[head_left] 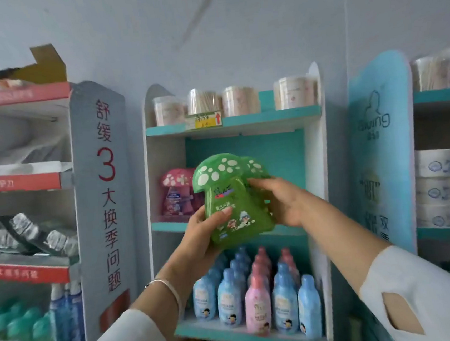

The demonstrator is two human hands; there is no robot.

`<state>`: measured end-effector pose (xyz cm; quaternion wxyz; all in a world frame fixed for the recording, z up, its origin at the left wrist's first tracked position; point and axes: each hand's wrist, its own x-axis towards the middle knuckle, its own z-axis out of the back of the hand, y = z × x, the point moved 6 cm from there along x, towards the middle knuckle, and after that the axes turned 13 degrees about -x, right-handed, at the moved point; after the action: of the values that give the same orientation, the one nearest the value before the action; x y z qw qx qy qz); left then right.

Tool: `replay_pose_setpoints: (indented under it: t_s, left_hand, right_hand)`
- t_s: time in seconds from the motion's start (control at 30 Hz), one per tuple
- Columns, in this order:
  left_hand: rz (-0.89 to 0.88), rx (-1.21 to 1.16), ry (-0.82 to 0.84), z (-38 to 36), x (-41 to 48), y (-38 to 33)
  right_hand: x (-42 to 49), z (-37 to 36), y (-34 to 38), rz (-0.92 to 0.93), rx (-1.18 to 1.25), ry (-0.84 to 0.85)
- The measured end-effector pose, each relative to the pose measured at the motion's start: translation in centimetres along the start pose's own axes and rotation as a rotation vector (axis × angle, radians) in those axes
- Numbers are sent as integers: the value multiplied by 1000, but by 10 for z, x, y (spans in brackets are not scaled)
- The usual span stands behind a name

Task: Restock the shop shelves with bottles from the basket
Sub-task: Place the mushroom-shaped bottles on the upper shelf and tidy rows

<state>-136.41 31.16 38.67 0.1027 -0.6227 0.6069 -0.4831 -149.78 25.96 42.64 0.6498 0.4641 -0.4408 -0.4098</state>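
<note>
Nearest, the left hand (205, 234) is gripping a green mushroom-shaped bottle (220, 195) from below, its thumb pressing on the label. The right hand (283, 203) is curling its fingers round a second green bottle (256, 166), which is tucked just behind the first and touching it. Beyond the grip and to its left, pink mushroom bottles (176, 194) are standing on a teal shelf (164, 227). Below the grip, blue and pink bottles (257, 291) are crowding the next shelf, and above it round tubs (240, 100) are lining the top.

2 green mushroom bottles (226, 195), 4 round tubs (239, 100), 2 hands, left hand (200, 236) and right hand (281, 200)
</note>
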Motion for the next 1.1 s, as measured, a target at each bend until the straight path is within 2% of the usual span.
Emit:
replay_pose_setpoints:
  t_s: [0.1, 0.23, 0.43, 0.53, 0.77, 0.97, 1.1]
  left_hand:
    - [-40, 12, -13, 8, 36, -21]
    - [-32, 149, -36, 26, 74, -40]
    - [-145, 271, -236, 70, 116, -58]
    - [-169, 308, -300, 88, 130, -56]
    - [-204, 381, -275, 111, 149, -44]
    - [-280, 478, -277, 117, 154, -37]
    - [-279, 530, -274, 118, 156, -30]
  right_hand:
    - [34, 4, 7, -35, -228, -47]
    - [83, 9, 21, -48, -304, -74]
    - [158, 18, 7, -109, -400, -194]
    - [208, 31, -22, -151, -494, -174]
    - [234, 40, -43, -277, -609, -210]
    - [244, 47, -61, -359, -603, -225]
    - [253, 48, -66, -337, -589, -260]
